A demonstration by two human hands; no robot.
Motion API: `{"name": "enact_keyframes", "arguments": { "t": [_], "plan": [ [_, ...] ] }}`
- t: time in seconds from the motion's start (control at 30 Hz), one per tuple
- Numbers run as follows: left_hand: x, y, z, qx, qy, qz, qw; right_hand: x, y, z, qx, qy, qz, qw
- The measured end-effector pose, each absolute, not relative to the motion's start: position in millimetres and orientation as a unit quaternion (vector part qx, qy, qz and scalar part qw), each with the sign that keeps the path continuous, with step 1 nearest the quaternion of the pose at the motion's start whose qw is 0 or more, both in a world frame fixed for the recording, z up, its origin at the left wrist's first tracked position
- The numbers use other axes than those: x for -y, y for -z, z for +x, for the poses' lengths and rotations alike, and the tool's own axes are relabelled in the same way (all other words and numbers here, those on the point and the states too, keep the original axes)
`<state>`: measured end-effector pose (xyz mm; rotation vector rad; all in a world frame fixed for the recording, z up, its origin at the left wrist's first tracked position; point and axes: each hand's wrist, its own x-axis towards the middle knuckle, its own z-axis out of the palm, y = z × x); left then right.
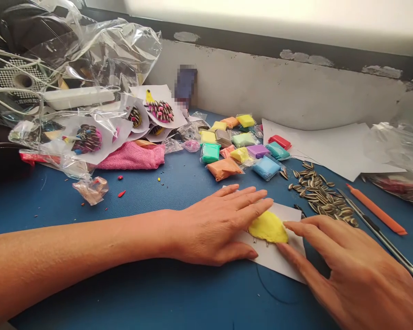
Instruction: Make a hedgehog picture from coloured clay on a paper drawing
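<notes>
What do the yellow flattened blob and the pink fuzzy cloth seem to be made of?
The yellow flattened blob: probably soft modelling clay, matte, judging by its smooth face and uneven edge.
The pink fuzzy cloth: likely terry fabric, dull, going by its napped surface.

A handicraft workspace, though whether at home or in a small workshop cannot be told — square, plastic-wrapped packets of coloured modelling clay point(245, 140) lie just beyond the left hand point(213, 224), a heap of striped dark-and-pale seeds point(325, 195) beyond the right hand point(361, 261), and, farther to the left, seed-studded figures point(161, 111) on white paper point(163, 93). Past both hands, the blue tabletop point(179, 293) meets a patched grey wall point(234, 75).
</notes>
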<state>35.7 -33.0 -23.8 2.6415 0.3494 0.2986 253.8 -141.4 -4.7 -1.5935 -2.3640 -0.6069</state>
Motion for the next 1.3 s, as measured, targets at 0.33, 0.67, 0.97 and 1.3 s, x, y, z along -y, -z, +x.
{"name": "enact_keyframes", "arguments": {
  "t": [0.33,0.67,0.97,1.3],
  "plan": [
    [31,22,33,-0.150,-0.087,0.957,0.232,138,1,254,0.813,0.165,-0.543,0.129],
    [30,20,33,-0.150,-0.077,0.959,0.228,141,-3,257,0.792,0.163,-0.569,0.154],
    [30,25,33,-0.138,-0.100,0.957,0.234,140,2,251,0.819,0.130,-0.523,0.195],
    [26,22,32,-0.131,-0.097,0.961,0.223,139,10,253,0.804,0.142,-0.539,0.207]
  ]
}}
